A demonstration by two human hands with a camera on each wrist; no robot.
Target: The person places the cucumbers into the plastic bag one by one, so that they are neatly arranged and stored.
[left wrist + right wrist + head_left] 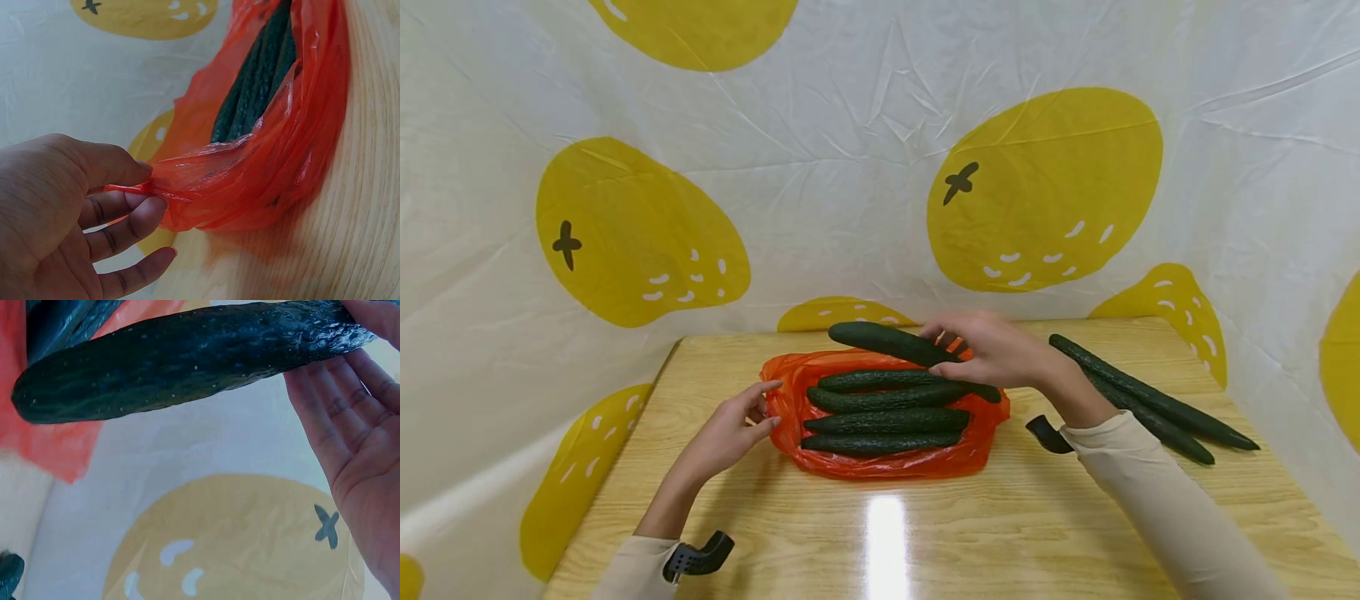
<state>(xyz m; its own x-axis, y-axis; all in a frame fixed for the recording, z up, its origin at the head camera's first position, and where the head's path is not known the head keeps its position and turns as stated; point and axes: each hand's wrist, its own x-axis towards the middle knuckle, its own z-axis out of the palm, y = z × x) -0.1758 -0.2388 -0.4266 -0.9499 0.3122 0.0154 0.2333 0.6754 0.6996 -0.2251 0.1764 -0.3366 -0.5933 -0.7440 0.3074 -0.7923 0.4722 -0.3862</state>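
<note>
A red plastic bag (887, 469) lies on the table with its mouth spread open upward. Several dark green cucumbers (887, 421) lie side by side in it. At the bag's left end, my left hand (726, 437) pinches a gathered bit of the plastic between thumb and fingers, plain in the left wrist view (69, 212). Over the far side of the bag, my right hand (1000, 350) grips another cucumber (876, 338), thumb on one side and fingers on the other. Its rounded end points left and is raised in the head view; the right wrist view shows its bumpy skin (175, 369).
Two more cucumbers (1157, 400) lie slantwise on the right of the wooden table (775, 533). A pale cloth (842, 192) printed with big yellow fruit hangs behind the table and along its sides. A black device (700, 557) sits at each wrist.
</note>
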